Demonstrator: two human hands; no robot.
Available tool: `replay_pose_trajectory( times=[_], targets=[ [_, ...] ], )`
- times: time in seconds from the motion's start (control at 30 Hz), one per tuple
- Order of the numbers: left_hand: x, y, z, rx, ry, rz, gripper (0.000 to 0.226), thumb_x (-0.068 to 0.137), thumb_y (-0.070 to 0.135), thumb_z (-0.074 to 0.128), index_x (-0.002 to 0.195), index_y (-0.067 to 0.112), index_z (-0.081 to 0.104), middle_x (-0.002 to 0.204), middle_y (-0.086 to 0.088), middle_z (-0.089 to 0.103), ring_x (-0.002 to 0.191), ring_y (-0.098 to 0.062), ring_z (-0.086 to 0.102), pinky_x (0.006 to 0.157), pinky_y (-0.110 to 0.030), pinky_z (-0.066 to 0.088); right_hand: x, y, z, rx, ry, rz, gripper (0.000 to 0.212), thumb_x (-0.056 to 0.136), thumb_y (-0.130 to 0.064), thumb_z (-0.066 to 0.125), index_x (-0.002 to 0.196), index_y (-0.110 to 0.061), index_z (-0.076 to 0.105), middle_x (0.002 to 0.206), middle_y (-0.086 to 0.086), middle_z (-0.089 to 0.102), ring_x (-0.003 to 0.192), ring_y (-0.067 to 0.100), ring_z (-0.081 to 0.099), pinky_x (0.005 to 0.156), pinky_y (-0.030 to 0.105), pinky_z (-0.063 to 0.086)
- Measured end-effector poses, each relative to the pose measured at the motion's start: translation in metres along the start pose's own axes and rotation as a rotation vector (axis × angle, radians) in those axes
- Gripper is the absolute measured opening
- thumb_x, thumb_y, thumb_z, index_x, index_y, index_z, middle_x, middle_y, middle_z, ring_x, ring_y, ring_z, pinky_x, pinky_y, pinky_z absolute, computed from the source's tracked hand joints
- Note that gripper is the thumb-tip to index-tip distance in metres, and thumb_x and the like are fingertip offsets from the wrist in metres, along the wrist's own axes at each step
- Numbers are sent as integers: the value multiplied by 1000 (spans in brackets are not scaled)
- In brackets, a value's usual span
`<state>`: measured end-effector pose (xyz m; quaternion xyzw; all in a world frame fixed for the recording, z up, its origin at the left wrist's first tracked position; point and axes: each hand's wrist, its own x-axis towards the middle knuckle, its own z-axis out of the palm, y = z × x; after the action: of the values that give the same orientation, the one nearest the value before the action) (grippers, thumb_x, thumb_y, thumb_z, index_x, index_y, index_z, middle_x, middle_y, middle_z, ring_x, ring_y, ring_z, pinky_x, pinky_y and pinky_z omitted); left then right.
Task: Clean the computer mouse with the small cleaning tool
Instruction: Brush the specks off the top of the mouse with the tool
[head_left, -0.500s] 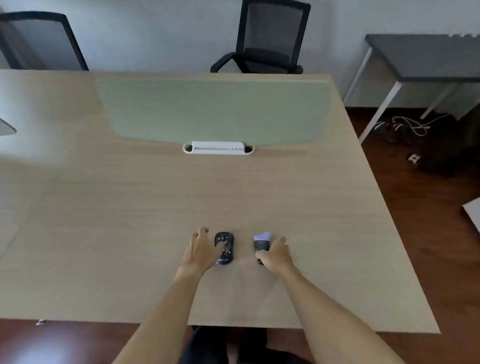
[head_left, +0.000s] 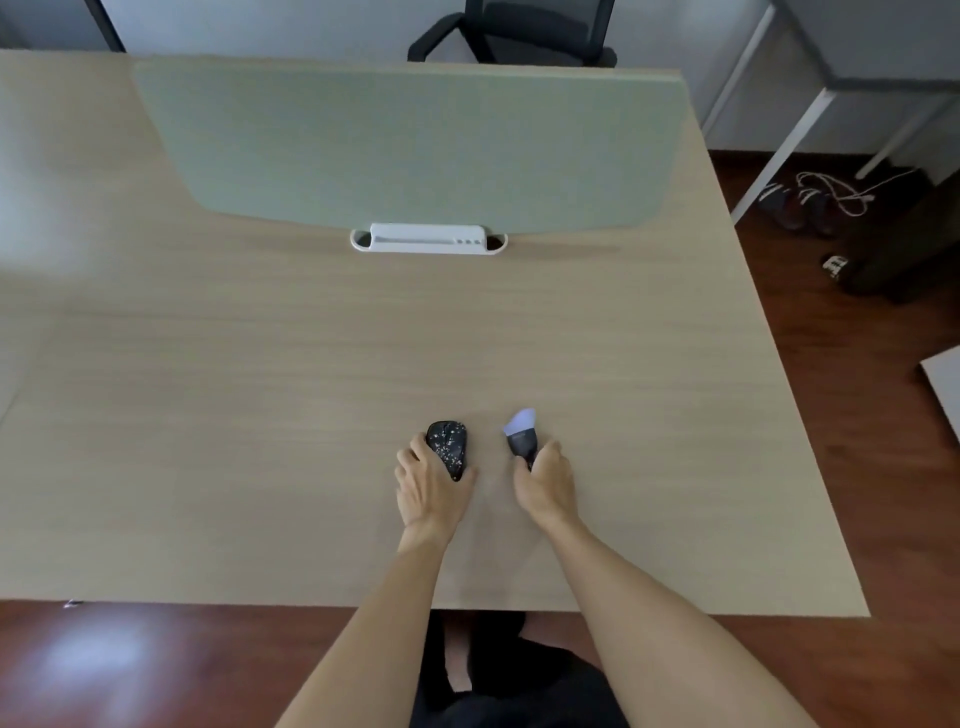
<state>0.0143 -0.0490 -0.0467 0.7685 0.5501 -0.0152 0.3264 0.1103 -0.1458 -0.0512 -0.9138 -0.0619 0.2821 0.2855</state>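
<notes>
A black computer mouse (head_left: 448, 446) speckled with pale crumbs lies on the wooden table (head_left: 260, 415), near its front edge. My left hand (head_left: 428, 491) wraps it from the left and from below, fingers and thumb on its sides. Just to the right is the small cleaning tool (head_left: 521, 434), a short dark brush with a pale bluish-white bristle head pointing away from me. My right hand (head_left: 545, 488) is closed around its handle, which the fingers hide.
A pale green divider screen (head_left: 410, 145) stands across the table's middle on a white bracket (head_left: 427, 239). A black office chair (head_left: 511, 36) is behind it. To the right are a grey side table (head_left: 857, 78) and cables on the dark floor (head_left: 836, 195).
My left hand has closed around the mouse, thumb now on its right side. My right hand has tightened on the brush handle. The view has shifted closer and lower.
</notes>
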Motion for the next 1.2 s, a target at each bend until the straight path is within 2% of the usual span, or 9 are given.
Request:
replay_pose_trajectory(
  times=[0.13, 0.23, 0.33, 0.5, 0.6, 0.8, 0.93, 1.1, 1.2],
  targets=[
    [2, -3, 0, -26, -5, 48, 78, 73, 44, 72, 131, 8, 35, 122, -13, 45, 113, -36, 50, 87, -43, 48, 3, 7, -4, 131, 31, -90, 15, 94, -18, 54, 95, -8, 43, 95, 8, 59, 85, 30, 58, 69, 37, 46],
    [2, -7, -1, -37, -9, 88, 78, 71, 44, 73, 131, 9, 37, 123, -12, 47, 113, -35, 50, 88, -42, 48, 6, 8, -7, 225, 48, -163, 11, 93, -14, 57, 92, -9, 47, 86, 4, 58, 77, 24, 54, 63, 30, 38],
    [3, -8, -2, -32, 0, 116, 78, 70, 46, 73, 130, 10, 38, 124, -11, 48, 113, -33, 51, 89, -41, 49, 12, 6, -9, 243, 54, -218, 5, 94, -12, 59, 96, -8, 55, 85, 2, 57, 78, 20, 51, 66, 26, 34],
    [7, -6, -1, -51, -8, 130, 79, 69, 46, 74, 130, 11, 39, 124, -10, 48, 113, -32, 51, 89, -43, 49, 23, 7, -4, 162, 77, -289, 10, 92, -10, 60, 97, -2, 62, 92, 8, 59, 87, 22, 49, 75, 26, 31],
    [9, -4, 0, -74, -19, 136, 80, 68, 45, 76, 129, 10, 39, 126, -10, 48, 115, -32, 50, 91, -42, 48, 25, 6, -1, 163, 97, -318, 10, 92, -11, 60, 97, -3, 63, 93, 10, 61, 87, 20, 47, 74, 25, 30],
    [12, -2, -1, -43, -40, 159, 83, 66, 47, 77, 130, 11, 37, 123, -10, 44, 113, -31, 48, 89, -46, 49, 21, 0, -7, 196, 121, -369, 6, 89, -8, 64, 94, -5, 66, 77, 1, 60, 71, 20, 53, 65, 25, 35],
    [12, -2, -1, -55, -17, 177, 72, 67, 38, 72, 126, 11, 41, 116, -12, 48, 110, -34, 50, 88, -45, 50, 21, -2, -10, 184, 121, -393, 5, 85, -2, 65, 89, -5, 67, 74, 2, 61, 69, 21, 52, 65, 24, 36],
    [16, -2, -4, -74, -48, 182, 68, 66, 37, 71, 126, 19, 43, 115, -8, 50, 111, -30, 50, 86, -45, 51, 25, -13, -12, 91, 96, -481, 4, 87, -8, 64, 88, -7, 68, 74, 1, 58, 72, 21, 51, 66, 29, 38],
    [18, -6, -5, -102, -69, 203, 71, 65, 39, 71, 130, 30, 41, 111, -6, 52, 110, -26, 48, 86, -41, 51, 25, -25, -16, 40, 41, -534, 8, 89, -14, 66, 93, -9, 70, 76, -2, 57, 73, 18, 50, 67, 30, 39]
  ],
)
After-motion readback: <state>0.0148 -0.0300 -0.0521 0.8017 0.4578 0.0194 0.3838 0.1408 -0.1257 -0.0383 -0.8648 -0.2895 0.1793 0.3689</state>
